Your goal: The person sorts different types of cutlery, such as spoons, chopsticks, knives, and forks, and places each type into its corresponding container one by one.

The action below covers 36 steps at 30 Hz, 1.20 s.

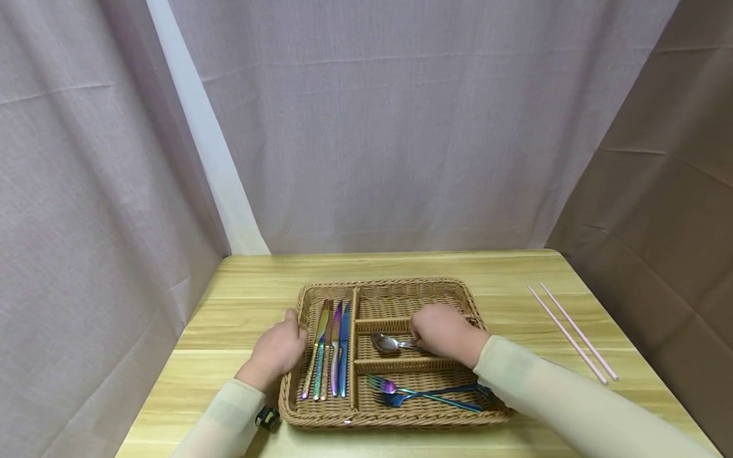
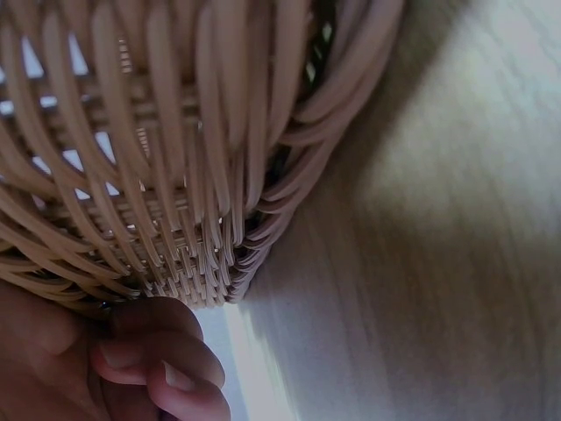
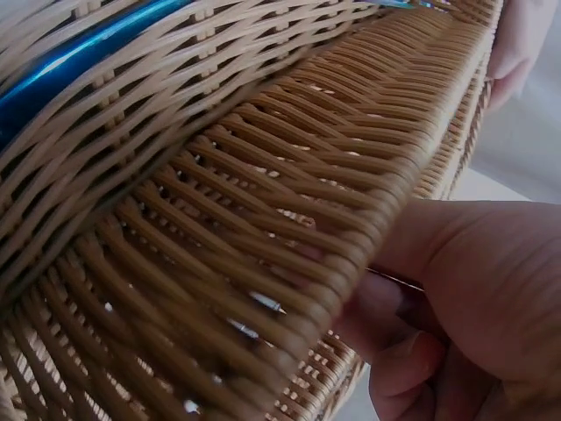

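A wicker cutlery basket with compartments sits on the wooden table. At its left rim, my left hand holds the side, and curled fingers show beside the woven wall in the left wrist view. My right hand reaches into the middle right compartment and pinches the handle of a silver spoon, whose bowl points left. In the right wrist view, a woven divider partly hides that hand's fingertips. Several colourful table knives lie lengthwise in the left compartment. Forks in purple-green and blue lie crossed in the front right one.
To the right of the basket, two pink chopsticks lie side by side on the table. Grey curtains hang behind and left of the table, and a brown cloth hangs along its right side.
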### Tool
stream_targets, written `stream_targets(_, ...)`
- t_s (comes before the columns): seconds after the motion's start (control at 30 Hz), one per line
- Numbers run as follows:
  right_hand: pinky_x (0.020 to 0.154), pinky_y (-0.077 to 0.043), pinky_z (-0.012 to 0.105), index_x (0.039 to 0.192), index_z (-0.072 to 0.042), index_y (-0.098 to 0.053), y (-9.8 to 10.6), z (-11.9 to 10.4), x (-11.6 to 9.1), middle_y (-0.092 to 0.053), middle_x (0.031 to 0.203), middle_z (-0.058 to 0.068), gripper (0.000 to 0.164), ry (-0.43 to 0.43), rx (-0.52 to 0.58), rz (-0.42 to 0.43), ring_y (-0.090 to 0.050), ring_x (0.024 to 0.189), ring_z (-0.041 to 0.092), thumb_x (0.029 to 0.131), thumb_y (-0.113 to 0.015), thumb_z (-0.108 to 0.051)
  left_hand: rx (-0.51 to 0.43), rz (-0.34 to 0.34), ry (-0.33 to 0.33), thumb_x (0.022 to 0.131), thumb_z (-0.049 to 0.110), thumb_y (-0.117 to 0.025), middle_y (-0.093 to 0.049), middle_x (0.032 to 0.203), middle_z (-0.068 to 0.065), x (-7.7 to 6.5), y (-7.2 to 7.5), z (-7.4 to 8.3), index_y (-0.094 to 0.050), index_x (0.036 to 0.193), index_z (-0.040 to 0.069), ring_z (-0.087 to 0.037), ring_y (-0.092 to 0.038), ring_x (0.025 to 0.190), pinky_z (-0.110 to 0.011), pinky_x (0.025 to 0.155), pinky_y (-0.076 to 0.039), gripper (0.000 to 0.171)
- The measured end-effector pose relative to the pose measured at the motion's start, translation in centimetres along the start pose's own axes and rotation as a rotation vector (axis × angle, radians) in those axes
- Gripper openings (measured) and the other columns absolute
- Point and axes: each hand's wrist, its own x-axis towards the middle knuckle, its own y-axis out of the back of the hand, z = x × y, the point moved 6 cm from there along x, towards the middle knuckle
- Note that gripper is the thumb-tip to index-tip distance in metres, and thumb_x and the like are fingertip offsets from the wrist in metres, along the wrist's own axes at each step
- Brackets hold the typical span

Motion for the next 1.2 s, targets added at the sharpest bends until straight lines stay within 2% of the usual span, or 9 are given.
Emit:
stream_targets(0.1,0.059,-0.058,0.036,0.067,-0.02,-0.064,-0.2,-0.1,0.1,-0.063,0.067,-0.011,0.034,0.0,0.003,-0.012,-0.058,0.059,0.01,0.087,-0.09,-0.01,-0.001,-0.002,-0.001,0.114,0.029,-0.041,-0.074,0.112,-0.03,0.0,0.0,0.0,-0.033,0.161,-0.014,-0.042,-0.075,0.091,-0.058,0.082,-0.061,0.064)
stream_targets(0.27,0.056,-0.056,0.037,0.061,-0.022,-0.054,-0.7,-0.2,0.4,-0.056,0.061,-0.011,0.044,0.014,-0.014,-0.003,-0.05,0.056,0.008,0.086,-0.088,-0.01,0.001,0.0,-0.003,0.114,0.03,-0.041,-0.075,0.108,-0.028,0.0,0.1,0.1,-0.033,0.161,-0.014,-0.038,-0.074,0.085,-0.056,0.078,-0.061,0.065)
stream_targets(0.53,0.058,-0.059,0.037,0.068,-0.02,-0.067,-1.1,-0.5,0.7,-0.066,0.068,-0.007,0.031,0.034,-0.045,0.01,-0.065,0.063,0.016,0.083,-0.092,-0.012,0.002,0.016,-0.004,0.113,0.029,-0.042,-0.074,0.101,-0.026,0.2,0.2,0.1,-0.039,0.154,-0.012,-0.041,-0.074,0.085,-0.058,0.078,-0.061,0.058)
stream_targets(0.77,0.056,-0.059,0.037,0.065,-0.021,-0.063,-1.5,-0.6,0.8,-0.064,0.067,-0.008,0.037,0.034,-0.033,-0.005,-0.063,0.062,0.015,0.082,-0.094,-0.011,-0.01,0.012,0.0,0.113,0.029,-0.041,-0.074,0.106,-0.028,0.0,0.2,0.0,-0.037,0.157,-0.013,-0.043,-0.075,0.089,-0.059,0.081,-0.061,0.061)
stream_targets(0.93,0.056,-0.058,0.036,0.066,-0.021,-0.064,-1.5,-0.6,0.8,-0.064,0.068,-0.009,0.035,0.024,0.001,-0.011,-0.061,0.061,0.013,0.082,-0.093,-0.01,-0.01,0.009,0.003,0.114,0.03,-0.042,-0.074,0.109,-0.028,0.0,0.1,-0.1,-0.035,0.159,-0.013,-0.042,-0.075,0.09,-0.058,0.082,-0.061,0.063)
stream_targets(1.2,0.057,-0.058,0.036,0.066,-0.021,-0.061,-1.3,-0.5,0.6,-0.062,0.067,-0.009,0.037,0.021,-0.031,-0.007,-0.059,0.061,0.012,0.084,-0.093,-0.015,-0.013,0.003,0.001,0.113,0.03,-0.042,-0.074,0.107,-0.028,0.0,0.1,0.0,-0.034,0.16,-0.013,-0.042,-0.075,0.089,-0.058,0.081,-0.061,0.064)
